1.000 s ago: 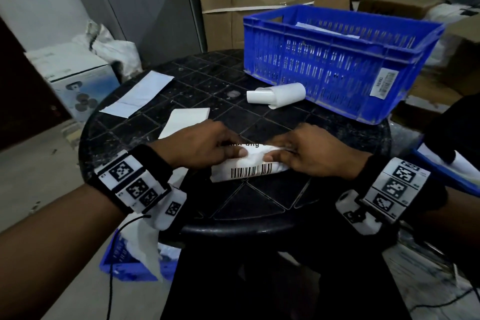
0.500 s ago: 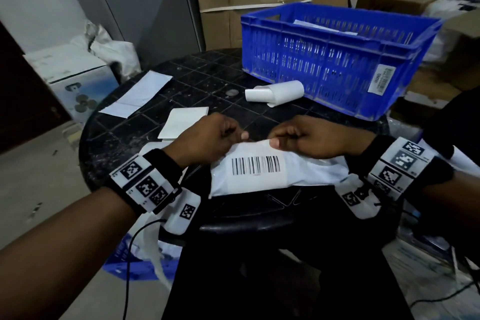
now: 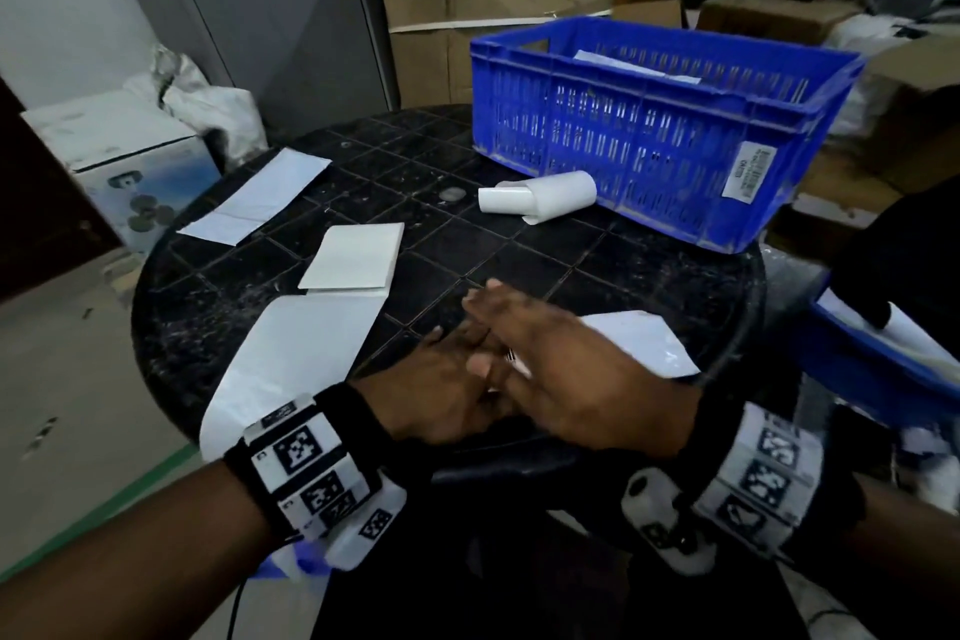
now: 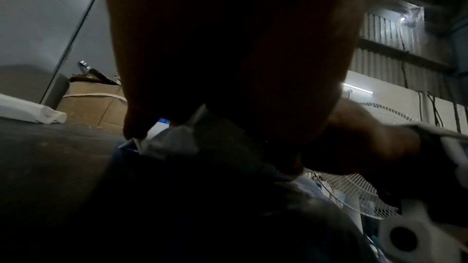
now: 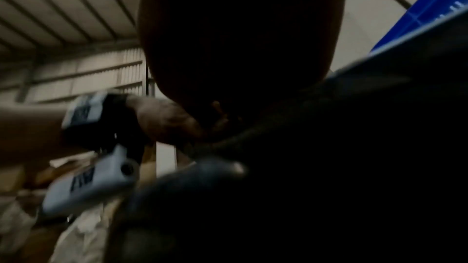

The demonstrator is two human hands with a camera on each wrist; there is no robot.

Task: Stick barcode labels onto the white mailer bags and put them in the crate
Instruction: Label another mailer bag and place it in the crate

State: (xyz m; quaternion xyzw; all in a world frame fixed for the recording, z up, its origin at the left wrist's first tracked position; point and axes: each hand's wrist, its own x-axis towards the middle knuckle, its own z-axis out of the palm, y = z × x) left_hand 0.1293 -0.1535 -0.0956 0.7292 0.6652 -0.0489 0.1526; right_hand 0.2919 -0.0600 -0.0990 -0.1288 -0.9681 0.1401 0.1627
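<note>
Mailer bag lies flat under both hands.

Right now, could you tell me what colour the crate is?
Blue; the crate shows best in the head view.

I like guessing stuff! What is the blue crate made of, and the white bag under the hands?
The blue crate looks like hard moulded plastic: slotted walls, a stiff rim. The white mailer bag seems thin, glossy plastic film, since it wrinkles and catches light.
</note>
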